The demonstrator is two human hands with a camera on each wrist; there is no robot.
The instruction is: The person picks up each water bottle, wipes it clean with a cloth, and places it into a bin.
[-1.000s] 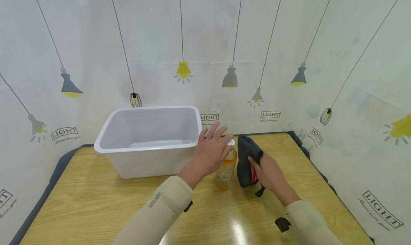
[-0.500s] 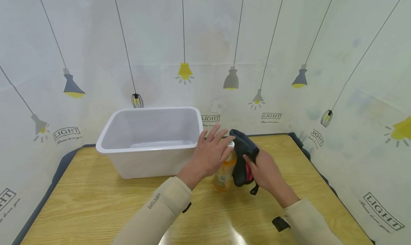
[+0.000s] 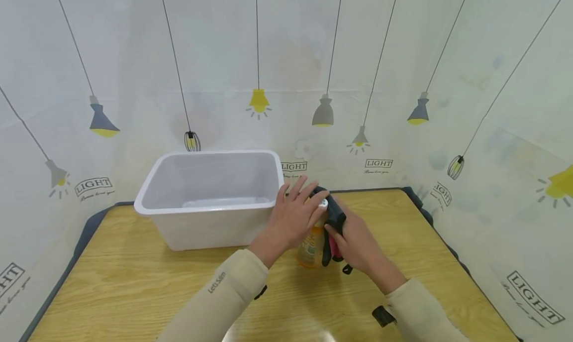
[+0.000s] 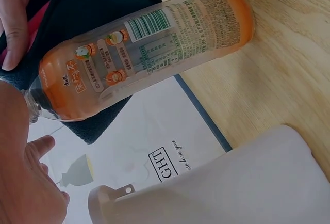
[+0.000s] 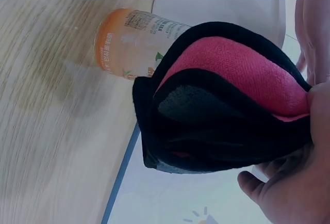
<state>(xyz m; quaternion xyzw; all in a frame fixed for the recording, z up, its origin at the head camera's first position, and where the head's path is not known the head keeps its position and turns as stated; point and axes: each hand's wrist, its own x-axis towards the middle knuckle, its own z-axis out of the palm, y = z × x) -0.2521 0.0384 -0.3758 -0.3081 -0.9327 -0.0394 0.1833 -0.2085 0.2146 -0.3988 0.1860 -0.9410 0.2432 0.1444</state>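
An orange-labelled drink bottle (image 4: 149,48) with a white cap stands upright on the wooden table. My left hand (image 3: 291,217) is at its top, fingers straight and spread, the cap showing beside the thumb and index finger. With my right hand (image 3: 355,237) I grip a folded dark cloth (image 5: 242,74), edged in black with a pink face and a small loop. The cloth lies close against the bottle's right side and overlaps it in the head view. My fingers hide part of the bottle's neck.
A deep white plastic bin (image 3: 215,227) stands just left of the bottle, near the back of the table (image 3: 134,282). Behind it hangs a pale wall sheet (image 3: 286,48) printed with lamps. A dark strip runs along the table's edges.
My right hand has moved left with the cloth, bringing it from beside the bottle up against it. My left hand has stayed at the bottle's top.
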